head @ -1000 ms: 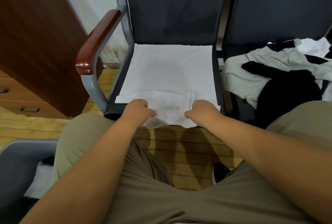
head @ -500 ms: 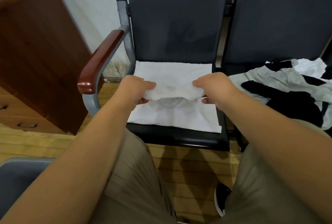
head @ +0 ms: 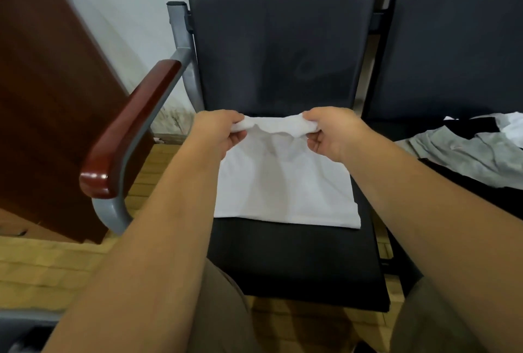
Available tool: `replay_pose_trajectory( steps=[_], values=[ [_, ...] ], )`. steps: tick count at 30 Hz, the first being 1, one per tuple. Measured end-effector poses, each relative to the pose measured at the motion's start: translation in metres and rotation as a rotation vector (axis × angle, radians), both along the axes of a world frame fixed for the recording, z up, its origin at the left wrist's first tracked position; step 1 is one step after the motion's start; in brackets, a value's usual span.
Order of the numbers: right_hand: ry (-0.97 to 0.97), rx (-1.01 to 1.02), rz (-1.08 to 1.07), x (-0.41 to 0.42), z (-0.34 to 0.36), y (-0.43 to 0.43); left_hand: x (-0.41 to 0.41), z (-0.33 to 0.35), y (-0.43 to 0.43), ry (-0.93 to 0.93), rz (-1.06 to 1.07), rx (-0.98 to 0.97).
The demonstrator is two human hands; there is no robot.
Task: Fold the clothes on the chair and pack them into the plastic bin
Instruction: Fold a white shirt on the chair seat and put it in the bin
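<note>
Head view. The white folded cloth garment [head: 285, 191] lies on the dark padded chair seat [head: 297, 262]. Its far edge is raised off the seat. The left hand [head: 219, 133] pinches that edge at the left corner and the right hand [head: 332, 133] at the right corner, each with fingers curled over the fabric and thumb beneath. The edge sags slightly between them.

The garment's near edge runs straight across the seat, leaving a bare strip of seat in front. Its right edge lies just inside the seat's right border. The left forearm hides its left edge.

The red-brown wooden armrest [head: 127, 131] bounds the seat on the left, and the dark backrest [head: 277, 49] bounds it behind.

On the neighbouring seat to the right lies a loose heap of grey, black and white clothes [head: 467, 148].

A grey rim [head: 19, 320] shows at the lower left corner; its contents cannot be seen.
</note>
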State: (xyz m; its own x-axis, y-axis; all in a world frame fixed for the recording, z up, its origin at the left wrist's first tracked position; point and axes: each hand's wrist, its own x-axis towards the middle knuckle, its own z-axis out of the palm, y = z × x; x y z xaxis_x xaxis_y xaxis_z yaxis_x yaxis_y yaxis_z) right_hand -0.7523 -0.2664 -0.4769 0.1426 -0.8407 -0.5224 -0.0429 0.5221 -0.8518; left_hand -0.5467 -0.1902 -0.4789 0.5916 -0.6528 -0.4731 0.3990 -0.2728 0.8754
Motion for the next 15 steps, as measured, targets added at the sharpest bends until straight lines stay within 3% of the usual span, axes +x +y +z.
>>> replay_pose_trajectory(
  steps=[5,9,11,15],
  values=[
    [-0.088,0.139,0.028,0.005,-0.044,-0.031,0.01,-0.037,-0.034,0.191,0.058,-0.031],
    [-0.42,0.13,-0.111,0.007,-0.051,-0.053,0.016,-0.038,-0.054,0.545,0.123,-0.344],
    [-0.507,0.131,-0.125,0.005,-0.054,-0.058,0.019,-0.041,-0.052,0.618,0.079,-0.397],
    [-0.265,0.141,0.068,-0.001,-0.062,-0.056,0.02,-0.043,-0.048,0.471,-0.055,-0.297]
  ],
)
